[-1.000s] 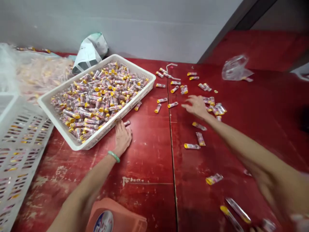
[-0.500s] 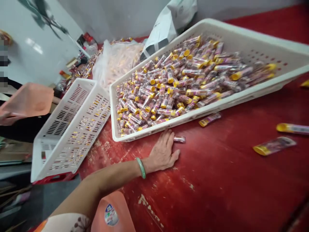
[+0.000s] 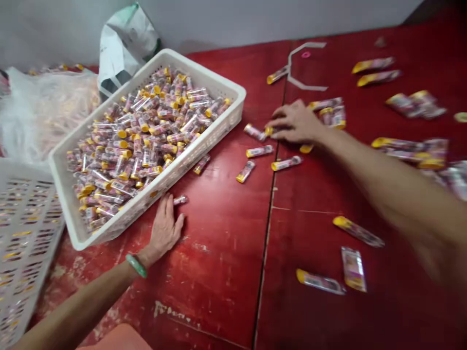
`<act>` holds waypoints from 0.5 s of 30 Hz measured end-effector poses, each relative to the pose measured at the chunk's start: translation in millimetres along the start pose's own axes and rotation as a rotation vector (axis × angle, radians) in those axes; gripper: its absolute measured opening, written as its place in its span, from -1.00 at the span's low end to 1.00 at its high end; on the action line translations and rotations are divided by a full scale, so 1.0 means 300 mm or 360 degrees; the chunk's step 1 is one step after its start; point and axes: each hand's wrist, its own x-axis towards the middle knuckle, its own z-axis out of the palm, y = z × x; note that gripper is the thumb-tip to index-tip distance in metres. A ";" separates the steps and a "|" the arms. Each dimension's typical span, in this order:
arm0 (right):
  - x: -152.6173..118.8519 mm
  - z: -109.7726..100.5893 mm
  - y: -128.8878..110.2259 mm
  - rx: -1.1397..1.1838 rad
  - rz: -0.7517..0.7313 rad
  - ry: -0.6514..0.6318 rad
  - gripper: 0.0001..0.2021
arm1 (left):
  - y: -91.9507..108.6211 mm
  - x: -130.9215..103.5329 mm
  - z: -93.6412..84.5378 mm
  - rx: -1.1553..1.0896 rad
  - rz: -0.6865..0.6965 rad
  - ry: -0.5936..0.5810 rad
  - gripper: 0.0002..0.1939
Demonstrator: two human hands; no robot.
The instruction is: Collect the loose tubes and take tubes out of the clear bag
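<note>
In the head view, the left hand (image 3: 165, 229) is laid flat on the red table (image 3: 219, 233), with its fingers kept together and its thumb spread away. Its fingertips are placed at the lower wall of the white basket (image 3: 226, 121); whether this wall is touched cannot be told. Beside the index finger a small packet (image 3: 180, 200) is seen, one end of it being hidden.

The right hand (image 3: 297, 122) is held low over the table with bent fingers. At their tips the yellow end of another packet (image 3: 269, 131) is shown, but the rest is covered, so it cannot be told whether it is pinched.

Most packets are heaped in the basket, and the lower ones are buried; others are scattered on the table. At the right edge some packets (image 3: 456, 177) are blurred and cut off. The perforated crate (image 3: 27, 243) is cut by the left edge, and only the top of an orange object (image 3: 118, 339) is shown at the bottom.
</note>
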 end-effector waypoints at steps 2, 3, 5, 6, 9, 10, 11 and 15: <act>-0.187 -0.021 -0.107 0.0087 -0.0151 -0.0101 -0.57 | -0.002 0.003 -0.002 -0.0005 0.0009 0.0030 -0.34; -0.289 -0.035 -0.161 0.0118 -0.0178 -0.0114 -0.64 | -0.003 0.005 -0.002 -0.0009 0.0010 0.0040 -0.33; -0.494 -0.064 -0.265 0.0159 -0.0155 -0.0114 -0.71 | -0.006 0.013 -0.001 -0.0014 0.0011 0.0044 -0.33; -0.591 -0.080 -0.317 0.0170 -0.0110 -0.0104 -0.71 | -0.007 0.018 0.001 -0.0014 0.0011 0.0041 -0.32; -0.817 -0.127 -0.447 0.0192 0.0013 -0.0121 -0.68 | -0.012 0.030 0.005 -0.0005 0.0028 0.0040 -0.31; -0.860 -0.146 -0.471 0.0213 0.0029 -0.0131 -0.68 | -0.012 0.032 0.005 0.0002 0.0037 0.0043 -0.31; -0.883 -0.167 -0.478 0.0239 0.0034 -0.0125 -0.69 | -0.013 0.035 0.005 0.0009 0.0048 0.0045 -0.31; -0.767 -0.276 -0.270 0.0194 0.0331 0.0248 -0.69 | -0.009 0.040 -0.002 0.0028 0.0030 0.0037 -0.30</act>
